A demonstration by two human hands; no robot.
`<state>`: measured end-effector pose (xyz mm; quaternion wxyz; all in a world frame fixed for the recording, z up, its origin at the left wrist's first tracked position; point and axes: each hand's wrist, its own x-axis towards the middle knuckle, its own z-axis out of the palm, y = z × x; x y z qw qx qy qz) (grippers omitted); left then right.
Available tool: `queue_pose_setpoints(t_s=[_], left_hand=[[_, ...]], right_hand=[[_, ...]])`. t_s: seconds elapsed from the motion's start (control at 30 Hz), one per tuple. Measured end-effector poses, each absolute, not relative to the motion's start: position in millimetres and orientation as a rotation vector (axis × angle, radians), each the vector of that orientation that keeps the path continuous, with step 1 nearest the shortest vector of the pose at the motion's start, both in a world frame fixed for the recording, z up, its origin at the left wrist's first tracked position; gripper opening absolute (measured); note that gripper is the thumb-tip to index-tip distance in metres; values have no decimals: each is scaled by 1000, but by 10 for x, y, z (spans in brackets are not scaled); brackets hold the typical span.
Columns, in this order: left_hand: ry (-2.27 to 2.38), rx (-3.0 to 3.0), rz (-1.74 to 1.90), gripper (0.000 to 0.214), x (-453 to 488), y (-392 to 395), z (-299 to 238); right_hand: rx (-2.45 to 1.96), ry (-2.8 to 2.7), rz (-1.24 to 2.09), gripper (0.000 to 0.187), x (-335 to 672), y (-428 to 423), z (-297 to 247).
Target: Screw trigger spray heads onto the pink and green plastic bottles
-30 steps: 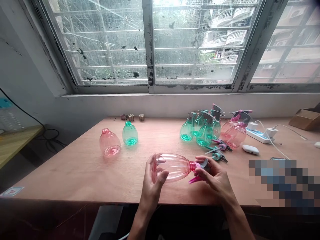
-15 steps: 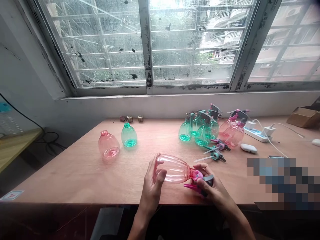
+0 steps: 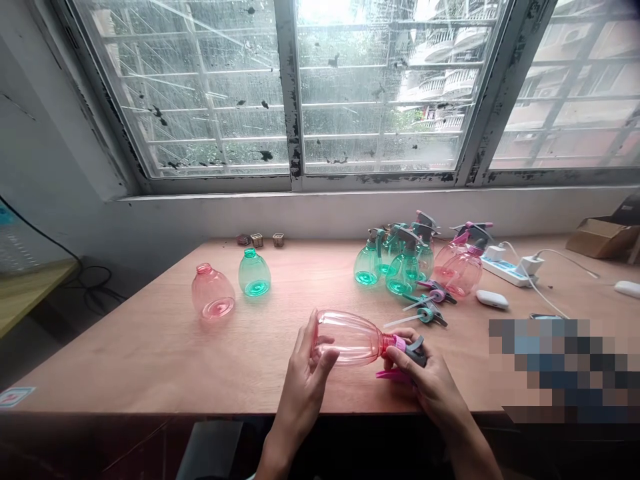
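Observation:
A clear pink spray bottle [image 3: 350,339] lies sideways in the air above the table's front, its base to the left and its neck to the right. My left hand [image 3: 306,363] is wrapped round the base end, thumb on the near side. At the neck, my right hand [image 3: 425,373] grips the pink and grey spray head [image 3: 407,348], with the collar against the bottle's neck. How far the collar is screwed on, I cannot tell. A pink trigger [image 3: 393,376] points left under my right fingers.
A pink bottle [image 3: 213,292] and a green bottle [image 3: 254,273] without heads stand left. Several green sprayers [image 3: 403,270] and pink sprayers [image 3: 461,270] stand at back right. Loose spray heads [image 3: 427,313] lie before them. A power strip [image 3: 507,270] and a white case [image 3: 493,299] are further right.
My right hand has turned the spray head at the neck, and its fingers have shifted round the collar. My left hand still holds the bottle's base. The view has shifted slightly.

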<state>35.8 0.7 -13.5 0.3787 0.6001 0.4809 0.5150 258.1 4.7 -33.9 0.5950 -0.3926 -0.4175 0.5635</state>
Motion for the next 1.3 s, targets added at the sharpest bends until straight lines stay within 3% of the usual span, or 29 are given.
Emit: queue_pose_setpoints(t_s=[0.17, 0.53, 0.8, 0.97, 1.0, 1.1, 1.17, 1.3], left_hand=[[1252, 1675, 1458, 71, 388, -40, -208], [1200, 1676, 1406, 69, 395, -145, -170], [1180, 1639, 1418, 91, 411, -94, -220], [1211, 1706, 1855, 69, 350, -360, -408], [1112, 1691, 1821, 64, 355, -429, -474], [1016, 1701, 1279, 47, 450, -519, -662], [1022, 1697, 1181, 36, 565, -452, -752], [1064, 1676, 1135, 36, 725, -168, -881]], right_hand=[[-967, -961, 1339, 56, 2493, 29, -241], [-933, -939, 1309, 54, 2496, 21, -261], [-924, -991, 1332, 48, 2539, 20, -286], [-940, -958, 1308, 49, 2537, 31, -270], [-942, -944, 1309, 49, 2527, 31, -261], [-952, -903, 1293, 51, 2502, 29, -242], [-959, -880, 1273, 51, 2495, 29, -241], [-950, -883, 1268, 51, 2499, 31, -251]])
